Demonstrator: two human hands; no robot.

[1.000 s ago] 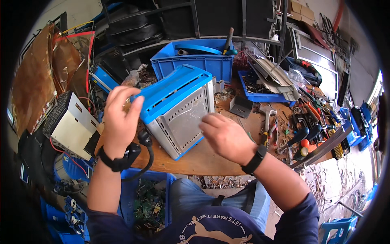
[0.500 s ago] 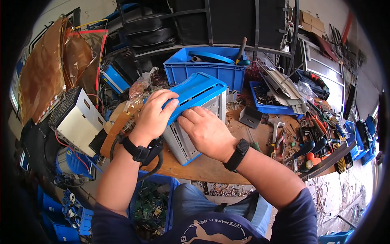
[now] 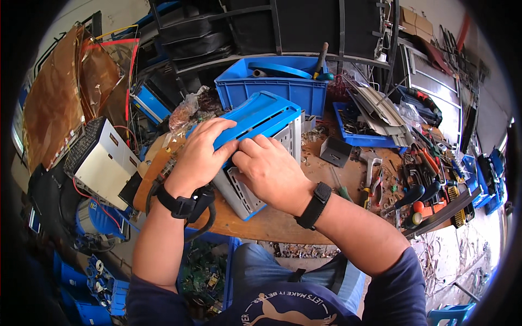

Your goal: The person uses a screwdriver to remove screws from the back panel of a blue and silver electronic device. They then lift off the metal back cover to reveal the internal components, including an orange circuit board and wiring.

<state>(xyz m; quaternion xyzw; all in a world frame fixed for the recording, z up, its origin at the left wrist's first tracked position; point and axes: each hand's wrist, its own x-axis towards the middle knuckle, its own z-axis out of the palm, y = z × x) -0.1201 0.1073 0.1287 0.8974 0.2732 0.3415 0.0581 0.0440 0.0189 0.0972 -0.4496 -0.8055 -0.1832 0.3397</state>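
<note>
glossy blue plastic top, smooth grey metal case, rough wooden table, matt plastic bin, denim jeans

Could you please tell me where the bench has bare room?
The barest patch is the bench's front strip, bordered by the blue-and-grey case, a green-handled tool and the front edge, with the right forearm over part. Hand tools crowd the right end; scraps lie beside the black box; a blue crate stands behind.

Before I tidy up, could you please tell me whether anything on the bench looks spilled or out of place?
Yes: small scraps litter the wooden bench, right of the blue-topped casing and around the hammer. They look spilled, lying scattered rather than gathered together.
</note>
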